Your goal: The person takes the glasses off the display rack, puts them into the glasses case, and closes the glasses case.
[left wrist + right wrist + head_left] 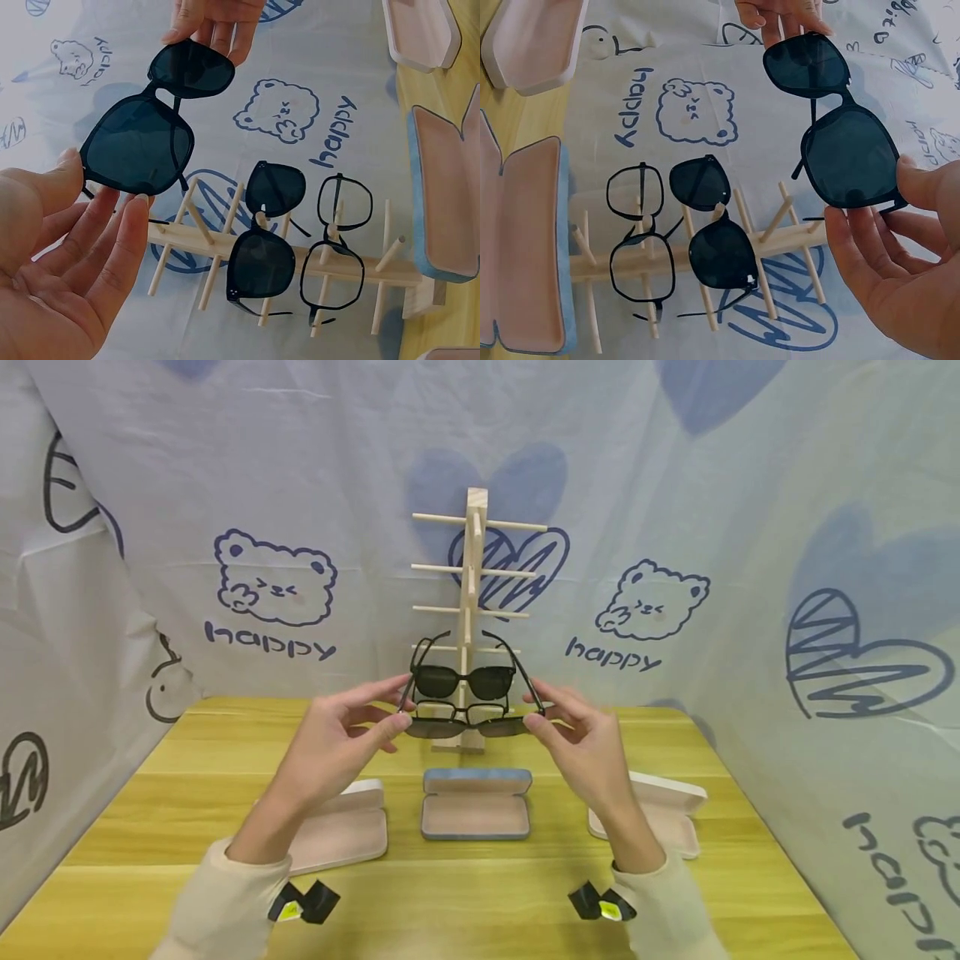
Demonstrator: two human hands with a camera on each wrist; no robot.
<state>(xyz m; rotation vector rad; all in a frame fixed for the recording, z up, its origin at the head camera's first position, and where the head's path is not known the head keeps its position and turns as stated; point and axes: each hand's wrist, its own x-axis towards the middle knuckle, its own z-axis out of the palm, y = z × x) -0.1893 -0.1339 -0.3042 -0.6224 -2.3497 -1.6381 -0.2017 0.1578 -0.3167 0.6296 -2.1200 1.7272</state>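
Observation:
Both hands hold a pair of dark sunglasses (437, 727) in front of a wooden display stand (473, 539). My left hand (330, 739) pinches one end of the frame near the hinge, thumb on the near side. At the opposite end, my right hand (587, 739) pinches the frame in the same way. Behind them on the stand's pegs sit another pair of black sunglasses (261, 262) and, one level lower, clear glasses with a thin black frame (642, 266). The held pair's temple arms extend away toward the stand, partly hidden by the hands.
An open blue glasses case (476, 817) lies in the middle of the wooden table (480, 893). Open white cases lie on its left (348, 835) and right (667, 818), each partly covered by a forearm. A patterned cloth (360, 460) hangs behind and at the sides.

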